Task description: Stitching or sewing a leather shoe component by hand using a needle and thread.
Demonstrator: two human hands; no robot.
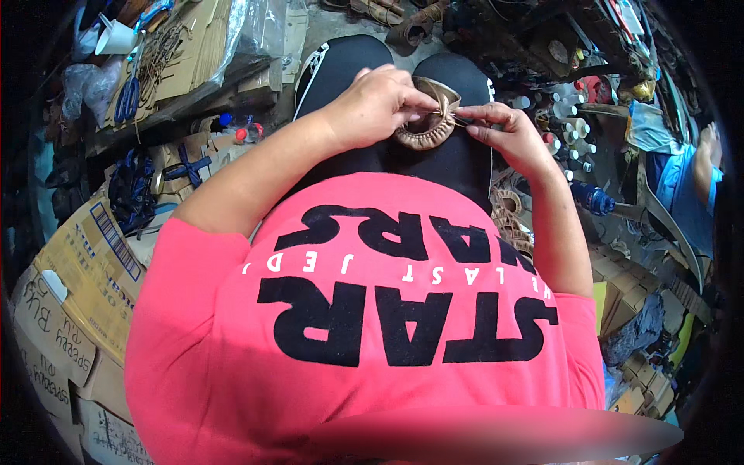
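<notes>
A: Where's the tan gathered piece (426, 139)?
B: Far end of lap, on R thigh (457, 77), btwn hands.
A: L hand (377, 108)?
B: Fingers bent at its far L side; can't tell what's gripped.
A: R hand (508, 136)?
B: Pinching smth thin, dark, by its R edge.

Brown workpiece (426, 139): leather-like in appearance, smooth along its upper band and puckered into rough gathers round its lower rim; pink shirt (403, 391) of matt, soft cloth bearing flat black lettering, with trousers (349, 70) in smooth, matt black fabric. Stacked sheets (182, 66) and the printed carton (97, 263) are dull cardboard, the clear wrapping (256, 35) is crinkled, glossy plastic film, and the white cup (116, 37) and blue bottle (591, 198) appear to be smooth plastic.
</notes>
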